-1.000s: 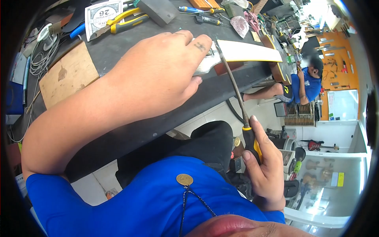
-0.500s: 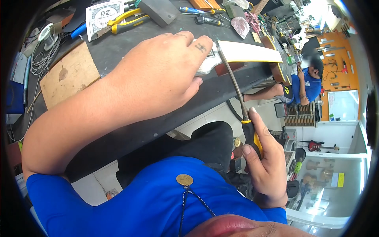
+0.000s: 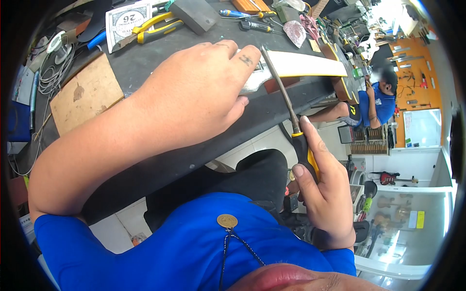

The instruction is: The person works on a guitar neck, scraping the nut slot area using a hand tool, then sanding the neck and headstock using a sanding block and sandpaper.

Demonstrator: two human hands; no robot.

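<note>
My left hand [image 3: 196, 92] lies palm down over a silvery, wrapped piece [image 3: 257, 80], with its fingers closed round it; most of the piece is hidden. Joined to or beside that piece, a long white strip with a yellow edge [image 3: 306, 65] extends right. In my right hand [image 3: 327, 194] is a thin file [image 3: 281, 87] with a black and yellow handle, thumb and forefinger along the handle. The file's metal shaft slants up across the strip's left end, its tip just beyond my left hand's knuckles.
The dark workbench [image 3: 141, 65] carries yellow-black pliers [image 3: 158, 29], a grey block [image 3: 194, 14], screwdrivers [image 3: 255, 25], a wooden board [image 3: 85, 94] and coiled cable [image 3: 53, 75]. A seated person in blue [image 3: 381, 102] is at the far right.
My right hand has moved up and slightly left with the file, whose tip now reaches farther past the strip's left end. My left hand has stayed almost still.
</note>
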